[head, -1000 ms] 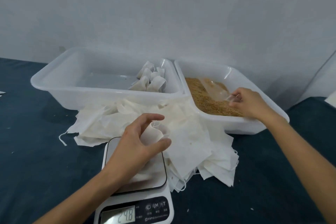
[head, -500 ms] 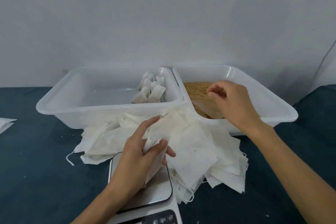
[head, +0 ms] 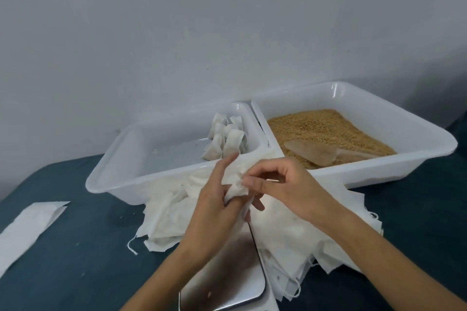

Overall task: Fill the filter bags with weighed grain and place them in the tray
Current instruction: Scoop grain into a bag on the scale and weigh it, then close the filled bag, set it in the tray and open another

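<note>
Across the dark table two white tubs are sitting side by side against the wall. One tray is holding a cluster of filled bags in its far right corner; the other tub is carrying grain, with a clear scoop lying half sunk in it. Before them a heap of empty filter bags is spilling over the scale, whose display is cut off below. Over the heap, the left hand is gripping one filter bag, fingers curled round it, while the right hand is pinching its top edge. How far that bag's mouth is parted is hard to make out.
</note>
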